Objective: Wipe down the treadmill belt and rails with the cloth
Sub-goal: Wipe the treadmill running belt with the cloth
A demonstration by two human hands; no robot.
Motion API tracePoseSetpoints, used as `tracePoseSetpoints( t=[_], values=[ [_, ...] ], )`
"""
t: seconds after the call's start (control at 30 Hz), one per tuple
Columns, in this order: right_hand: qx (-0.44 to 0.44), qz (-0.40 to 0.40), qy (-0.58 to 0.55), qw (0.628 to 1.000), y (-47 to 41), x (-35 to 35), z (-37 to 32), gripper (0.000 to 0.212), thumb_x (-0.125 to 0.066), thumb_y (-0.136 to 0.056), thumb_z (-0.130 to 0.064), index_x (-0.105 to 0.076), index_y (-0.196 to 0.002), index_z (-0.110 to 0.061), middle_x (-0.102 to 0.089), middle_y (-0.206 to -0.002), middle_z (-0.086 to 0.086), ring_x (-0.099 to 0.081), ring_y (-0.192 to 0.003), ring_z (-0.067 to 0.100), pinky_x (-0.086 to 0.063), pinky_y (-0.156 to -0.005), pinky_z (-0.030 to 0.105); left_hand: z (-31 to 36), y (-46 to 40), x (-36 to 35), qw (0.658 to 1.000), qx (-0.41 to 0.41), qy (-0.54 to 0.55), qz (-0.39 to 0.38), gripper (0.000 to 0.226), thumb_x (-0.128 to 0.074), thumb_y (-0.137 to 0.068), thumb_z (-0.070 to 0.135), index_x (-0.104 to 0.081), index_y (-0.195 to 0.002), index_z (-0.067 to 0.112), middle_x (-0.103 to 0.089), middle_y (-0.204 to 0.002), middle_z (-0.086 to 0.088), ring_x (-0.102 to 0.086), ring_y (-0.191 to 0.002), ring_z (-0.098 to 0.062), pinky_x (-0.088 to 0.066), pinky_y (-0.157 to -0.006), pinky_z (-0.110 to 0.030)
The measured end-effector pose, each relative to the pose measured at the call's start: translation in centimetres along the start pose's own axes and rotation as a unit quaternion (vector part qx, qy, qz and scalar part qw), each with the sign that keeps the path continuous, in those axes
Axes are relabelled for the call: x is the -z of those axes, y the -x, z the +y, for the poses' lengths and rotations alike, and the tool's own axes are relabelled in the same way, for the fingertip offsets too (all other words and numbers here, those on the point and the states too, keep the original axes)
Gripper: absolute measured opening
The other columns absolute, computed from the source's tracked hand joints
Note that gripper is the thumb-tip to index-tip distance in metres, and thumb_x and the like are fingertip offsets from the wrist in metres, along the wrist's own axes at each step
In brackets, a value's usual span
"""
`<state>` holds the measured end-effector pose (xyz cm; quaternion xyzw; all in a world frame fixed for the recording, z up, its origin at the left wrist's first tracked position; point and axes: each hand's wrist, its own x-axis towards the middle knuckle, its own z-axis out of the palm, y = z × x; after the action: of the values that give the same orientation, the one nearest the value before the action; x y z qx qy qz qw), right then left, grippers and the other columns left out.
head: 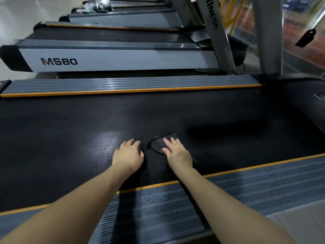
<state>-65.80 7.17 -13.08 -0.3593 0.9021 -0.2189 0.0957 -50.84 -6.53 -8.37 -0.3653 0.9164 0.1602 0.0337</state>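
The black treadmill belt [70, 129] runs across the view between two grey ribbed rails with orange edges, the far rail [123, 84] and the near rail [246, 187]. A dark cloth [159, 143] lies flat on the belt near its middle. My right hand [177, 154] presses on the cloth with fingers spread flat over its near part. My left hand [129, 154] rests palm down on the bare belt just left of the cloth, fingers slightly curled, nothing in it. Both forearms reach over the near rail.
A second treadmill marked MS80 [112, 59] stands parallel beyond the far rail, with more behind it. Grey uprights [267, 36] rise at the right end. A black tag [305, 37] hangs at the upper right. A shiny patch [105, 145] shows on the belt left of my hands.
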Motion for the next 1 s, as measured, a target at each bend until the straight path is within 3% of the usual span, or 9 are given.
tracePoseSetpoints(
  t=[0.1,0.3,0.47,0.63,0.83,0.93,1.0],
  values=[
    [0.006,0.018,0.012,1.000,-0.9,-0.5,0.4,0.045,-0.043,-0.103,-0.044,-0.040,-0.148,-0.040,-0.035,-0.158,-0.008,-0.021,-0.149,0.016,-0.031,-0.115,0.033,-0.4,-1.5,-0.7,1.000,-0.003,-0.003,-0.003,0.046,-0.040,-0.100,0.038,-0.044,-0.145,0.028,-0.034,-0.159,0.003,-0.029,-0.146,-0.024,-0.035,-0.112,-0.046],
    [0.002,0.038,0.016,0.999,-6.8,-0.2,1.7,0.045,-0.040,-0.104,-0.041,-0.038,-0.150,-0.037,-0.033,-0.159,-0.006,-0.019,-0.150,0.018,-0.028,-0.118,0.034,-0.9,-6.8,-0.5,1.000,0.007,0.001,0.012,0.051,-0.039,-0.102,0.038,-0.036,-0.153,0.031,-0.024,-0.166,0.002,-0.018,-0.154,-0.024,-0.026,-0.121,-0.046],
    [-0.036,0.029,0.042,0.998,-14.6,0.7,2.7,0.047,-0.036,-0.105,-0.041,-0.032,-0.152,-0.035,-0.026,-0.162,-0.005,-0.016,-0.151,0.018,-0.025,-0.118,0.035,-1.3,-12.8,0.2,0.999,-0.018,-0.026,0.036,0.051,-0.040,-0.101,0.038,-0.038,-0.152,0.032,-0.025,-0.166,0.001,-0.019,-0.154,-0.024,-0.027,-0.120,-0.046],
    [-0.055,0.041,0.028,0.997,-21.3,0.8,3.0,0.045,-0.040,-0.105,-0.040,-0.038,-0.149,-0.036,-0.029,-0.160,-0.007,-0.017,-0.151,0.017,-0.028,-0.113,0.037,-3.1,-19.2,1.1,0.998,-0.001,-0.031,0.060,0.049,-0.040,-0.099,0.039,-0.043,-0.148,0.035,-0.031,-0.164,0.000,-0.025,-0.151,-0.024,-0.031,-0.118,-0.049],
    [-0.037,0.072,0.038,0.996,-28.6,1.3,3.2,0.044,-0.041,-0.105,-0.038,-0.040,-0.149,-0.033,-0.034,-0.158,-0.003,-0.023,-0.149,0.022,-0.029,-0.111,0.042,-4.6,-22.4,0.5,0.996,0.042,-0.062,0.043,0.051,-0.029,-0.098,0.050,-0.035,-0.149,0.043,-0.032,-0.159,0.007,-0.025,-0.148,-0.023,-0.029,-0.107,-0.072],
    [-0.037,0.073,0.050,0.995,-31.4,1.4,2.8,0.045,-0.040,-0.105,-0.037,-0.040,-0.149,-0.031,-0.036,-0.158,-0.001,-0.025,-0.148,0.024,-0.030,-0.111,0.043,-4.9,-22.6,-0.1,0.995,0.043,-0.078,0.035,0.053,-0.026,-0.098,0.050,-0.029,-0.151,0.044,-0.026,-0.162,0.007,-0.020,-0.151,-0.024,-0.026,-0.106,-0.076],
    [-0.033,0.093,0.058,0.993,-32.1,1.1,2.4,0.044,-0.041,-0.105,-0.036,-0.042,-0.148,-0.029,-0.039,-0.156,0.001,-0.031,-0.145,0.025,-0.032,-0.109,0.043,-4.9,-23.0,0.4,0.996,0.038,-0.075,0.034,0.053,-0.027,-0.097,0.051,-0.031,-0.150,0.044,-0.029,-0.159,0.008,-0.026,-0.148,-0.026,-0.030,-0.104,-0.075]
  ],
)
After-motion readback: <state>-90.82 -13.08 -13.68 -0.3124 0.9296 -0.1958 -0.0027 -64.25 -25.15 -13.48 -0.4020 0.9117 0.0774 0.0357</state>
